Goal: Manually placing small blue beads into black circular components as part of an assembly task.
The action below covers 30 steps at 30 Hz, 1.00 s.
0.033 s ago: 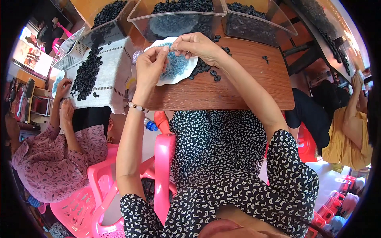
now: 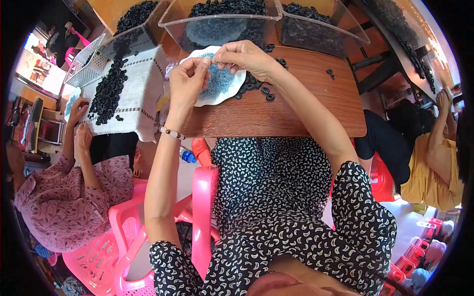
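Observation:
Over a white plate with a wavy rim [image 2: 240, 79], both my hands come together with their fingertips almost meeting. My left hand [image 2: 188, 81] is closed in a pinch of thumb and forefinger. From the right, my right hand [image 2: 247, 60] is pinched too, its fingertips close to the left thumb. Whatever sits between the fingers is too small to make out. Many tiny light-blue pieces [image 2: 218, 85] are heaped on the plate below. Small black ring-shaped parts [image 2: 270, 97] lie on the brown tabletop beside the plate, partly behind it and my right hand.
Clear plastic bins [image 2: 220, 18] of black parts line the table's back. To the left, a person's hand [image 2: 83, 135] rests by a cloth-covered table [image 2: 140, 98] with a black pile [image 2: 108, 93]. A pink chair [image 2: 202, 217] stands by my left arm; another person [image 2: 434, 167] is at right.

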Tool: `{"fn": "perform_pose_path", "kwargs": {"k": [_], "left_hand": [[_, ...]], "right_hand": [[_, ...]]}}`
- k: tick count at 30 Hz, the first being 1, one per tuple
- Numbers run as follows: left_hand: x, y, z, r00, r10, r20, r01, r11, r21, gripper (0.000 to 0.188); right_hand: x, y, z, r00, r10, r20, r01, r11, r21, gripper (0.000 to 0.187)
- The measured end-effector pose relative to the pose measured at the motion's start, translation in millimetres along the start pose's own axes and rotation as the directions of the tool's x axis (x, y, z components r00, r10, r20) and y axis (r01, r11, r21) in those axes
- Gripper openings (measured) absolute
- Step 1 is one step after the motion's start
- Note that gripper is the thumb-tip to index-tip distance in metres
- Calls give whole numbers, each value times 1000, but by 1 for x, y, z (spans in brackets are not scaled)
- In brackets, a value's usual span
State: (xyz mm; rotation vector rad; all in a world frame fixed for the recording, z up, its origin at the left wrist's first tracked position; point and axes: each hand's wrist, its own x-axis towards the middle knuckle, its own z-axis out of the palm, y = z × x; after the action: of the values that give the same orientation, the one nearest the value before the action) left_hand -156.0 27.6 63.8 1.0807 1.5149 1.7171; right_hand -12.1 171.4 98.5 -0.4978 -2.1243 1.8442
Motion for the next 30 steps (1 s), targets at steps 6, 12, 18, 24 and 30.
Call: {"fn": "perform_pose_path", "kwargs": {"k": [6, 12, 18, 24, 30], "left_hand": [[1, -3, 3, 997, 5, -71, -5, 1000, 0, 26], [-36, 8, 19, 998, -20, -65, 5, 976, -220, 33], [-81, 7, 62, 1000, -15, 25, 23, 950, -312, 35], [-103, 1, 88, 992, 125, -9, -125, 991, -51, 33], [-117, -4, 111, 979, 200, -42, -199, 980, 28, 34]], "right_hand": [[3, 3, 0, 1000, -5, -20, 5, 1000, -5, 27], [-15, 5, -5, 995, -59, -79, 59, 998, -2, 30], [-69, 1, -12, 989, -96, -109, 98, 995, 13, 31], [-131, -11, -8, 982, -90, -167, 90, 996, -11, 25], [-164, 6, -7, 982, -75, -172, 93, 991, 100, 22]]}}
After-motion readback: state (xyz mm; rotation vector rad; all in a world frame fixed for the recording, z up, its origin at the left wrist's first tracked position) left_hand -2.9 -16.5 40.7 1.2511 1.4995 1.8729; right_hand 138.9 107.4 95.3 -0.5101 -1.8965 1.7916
